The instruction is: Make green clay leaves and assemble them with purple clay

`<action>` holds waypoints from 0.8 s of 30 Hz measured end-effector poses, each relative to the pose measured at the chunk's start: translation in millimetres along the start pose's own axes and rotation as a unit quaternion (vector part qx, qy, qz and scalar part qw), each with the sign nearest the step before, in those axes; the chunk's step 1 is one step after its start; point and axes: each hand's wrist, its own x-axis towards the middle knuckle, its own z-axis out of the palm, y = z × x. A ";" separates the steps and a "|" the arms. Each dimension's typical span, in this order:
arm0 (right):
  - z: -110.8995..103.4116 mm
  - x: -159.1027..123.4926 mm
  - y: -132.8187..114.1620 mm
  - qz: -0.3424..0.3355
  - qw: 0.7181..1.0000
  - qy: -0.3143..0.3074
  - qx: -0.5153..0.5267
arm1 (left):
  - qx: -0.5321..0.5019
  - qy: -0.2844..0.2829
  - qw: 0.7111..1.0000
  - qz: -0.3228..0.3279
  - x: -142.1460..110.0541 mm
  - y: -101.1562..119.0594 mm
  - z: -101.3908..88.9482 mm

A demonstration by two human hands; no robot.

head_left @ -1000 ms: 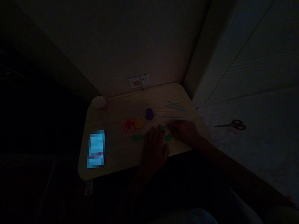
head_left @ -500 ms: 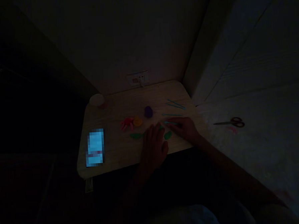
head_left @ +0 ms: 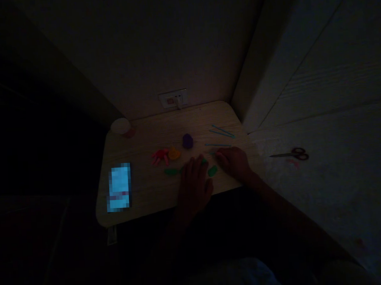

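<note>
In the dim head view, my left hand [head_left: 194, 182] lies with its fingers stretched over a green clay piece, part of which peeks out at the fingertips. A flat green clay leaf shape [head_left: 172, 171] sits to its left, and a small green oval clay piece [head_left: 213, 171] lies between my two hands. My right hand [head_left: 234, 161] pinches a thin blue modelling stick [head_left: 212, 153], whose tip points left towards the left fingertips. Beyond the hands are a purple clay lump [head_left: 187, 141], a yellow clay piece [head_left: 173, 152] and a red and pink clay figure [head_left: 161, 156].
Several more blue sticks [head_left: 221, 133] lie at the table's right. A lit phone [head_left: 119, 188] is at the left, a white cup [head_left: 121, 127] at the back left corner. Scissors [head_left: 291, 154] rest on a pale surface to the right. A wall socket [head_left: 173, 100] is behind the table [head_left: 148, 195].
My right hand has drawn back slightly with the stick, and its fingers look more curled. The left hand stays in place. The whole view has shifted a little.
</note>
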 end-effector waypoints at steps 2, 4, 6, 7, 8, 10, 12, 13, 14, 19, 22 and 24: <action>0.3 1.7 3.2 0.012 0.998 0.027 0.050 | 0.000 0.000 1.000 -0.001 -0.1 0.2 -0.3; 0.5 3.3 6.6 0.015 0.992 0.052 0.117 | 0.001 -0.002 1.000 -0.002 0.1 0.4 -0.8; 0.3 4.1 9.0 0.013 0.986 0.054 0.156 | 0.002 -0.002 1.000 -0.002 0.5 0.6 -1.4; 0.2 4.1 9.8 0.015 0.985 0.050 0.164 | 0.001 -0.002 1.000 -0.001 0.6 0.6 -1.6; 0.1 3.7 10.3 0.016 0.985 0.045 0.168 | 0.001 -0.002 1.000 -0.001 0.8 0.6 -1.8; -0.1 2.5 10.7 0.016 0.984 0.040 0.174 | 0.000 -0.005 1.000 -0.003 0.9 0.5 -2.0; -0.3 1.1 10.5 0.020 0.984 0.031 0.176 | -0.001 -0.006 1.000 -0.003 0.8 0.5 -1.9; -0.3 0.6 10.2 0.020 0.984 0.026 0.175 | -0.001 -0.006 1.000 -0.004 0.8 0.5 -1.9; -0.1 0.4 9.8 0.018 0.985 0.018 0.173 | -0.001 -0.006 1.000 -0.004 0.7 0.6 -1.8; 3.6 1.8 6.4 -0.063 0.993 -0.011 0.103 | -0.006 -0.012 1.000 -0.006 1.1 0.9 -2.3; 4.9 2.6 3.7 -0.108 0.993 -0.016 0.031 | -0.009 -0.012 1.000 -0.008 0.7 0.7 -2.5; 3.7 2.1 1.2 -0.112 0.993 -0.013 -0.015 | -0.009 -0.010 1.000 -0.008 0.1 0.3 -1.9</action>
